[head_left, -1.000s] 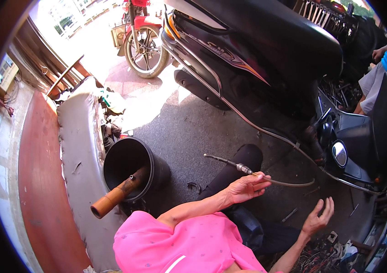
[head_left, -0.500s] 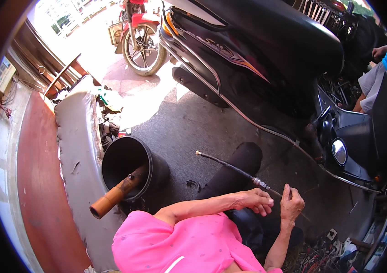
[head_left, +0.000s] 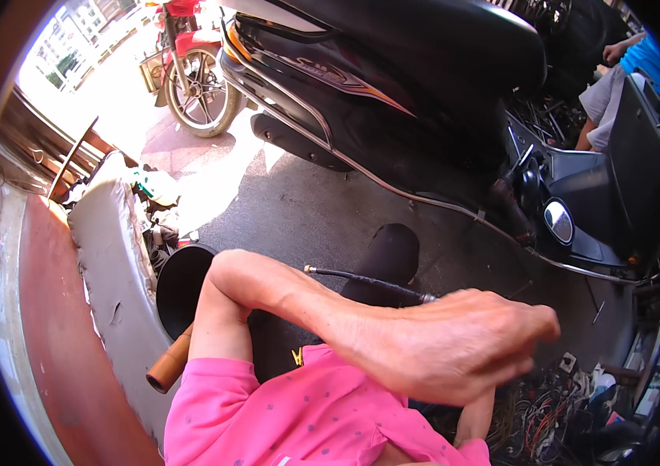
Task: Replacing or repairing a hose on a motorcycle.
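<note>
My left hand [head_left: 462, 342] is raised close in front of me, back of the hand up, with its fingers curled closed; what they hold, if anything, is hidden. A black cable [head_left: 369, 281] with a brass-coloured end reaches over my dark-trousered knee [head_left: 388, 252] and passes out of sight behind this hand. Below it shows my right forearm [head_left: 476, 419]; the right hand itself is covered by the left, so its fingers cannot be seen.
A black scooter [head_left: 439, 109] stands across the far side, with a metal side rail. At left are a black bucket [head_left: 178, 283], a bamboo pipe [head_left: 168, 363] and a torn grey bench seat [head_left: 105, 241]. Wires and parts [head_left: 540, 404] lie lower right. Another person [head_left: 606, 97] sits at far right.
My left hand has risen toward me and moved right, now covering my right hand and part of the cable. The whole view has shifted slightly.
</note>
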Tool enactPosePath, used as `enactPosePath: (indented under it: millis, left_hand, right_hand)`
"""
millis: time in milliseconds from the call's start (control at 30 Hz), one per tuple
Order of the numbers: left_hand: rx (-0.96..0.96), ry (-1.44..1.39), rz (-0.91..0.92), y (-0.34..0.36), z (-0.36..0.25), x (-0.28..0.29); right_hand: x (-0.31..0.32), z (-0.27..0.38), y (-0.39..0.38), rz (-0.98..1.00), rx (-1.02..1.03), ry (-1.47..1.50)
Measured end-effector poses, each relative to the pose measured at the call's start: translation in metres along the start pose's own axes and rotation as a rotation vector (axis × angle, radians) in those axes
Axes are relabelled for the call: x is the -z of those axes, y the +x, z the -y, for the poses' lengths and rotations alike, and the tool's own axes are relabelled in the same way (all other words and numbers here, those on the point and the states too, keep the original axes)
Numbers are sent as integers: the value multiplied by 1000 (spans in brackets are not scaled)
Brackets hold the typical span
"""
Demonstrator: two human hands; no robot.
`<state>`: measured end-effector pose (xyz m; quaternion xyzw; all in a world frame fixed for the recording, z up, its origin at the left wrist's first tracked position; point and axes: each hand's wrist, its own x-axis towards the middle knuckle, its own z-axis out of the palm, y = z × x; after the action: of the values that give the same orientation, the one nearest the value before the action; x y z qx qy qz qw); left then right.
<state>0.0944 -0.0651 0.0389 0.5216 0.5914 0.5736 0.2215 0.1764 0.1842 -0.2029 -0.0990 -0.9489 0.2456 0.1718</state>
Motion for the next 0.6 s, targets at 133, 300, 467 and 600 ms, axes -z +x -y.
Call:
enactPosePath:
  millis: [133, 300, 467, 600]
  left_hand:
    - [120, -54, 83, 39, -45, -13]
    - [109, 6, 194, 58, -70, -9]
    - [56, 37, 213, 44, -67, -2]
    - [41, 86, 214, 36, -70, 4]
  right_hand:
    - [-7, 5, 7, -74, -18, -69]
    - [-8, 3, 3, -59, 14, -59]
    - [-8, -3, 1, -115, 61, -42]
    - [-6, 2, 3, -149, 64, -68]
